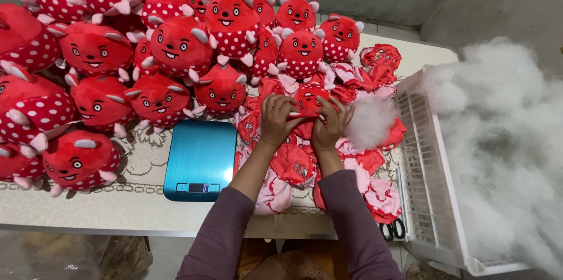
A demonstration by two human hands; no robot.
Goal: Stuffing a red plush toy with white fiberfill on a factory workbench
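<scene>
My left hand and my right hand both grip one flat, unstuffed red toy skin with a printed face. It is held over a heap of more empty red and pink skins on the table. A tuft of white stuffing lies just right of my right hand. Both arms wear purple sleeves.
Several stuffed red plush toys with white dots pile up at the left and back. A blue kitchen scale sits left of my hands. A white plastic crate of loose white stuffing stands at the right. Black scissors lie by the table edge.
</scene>
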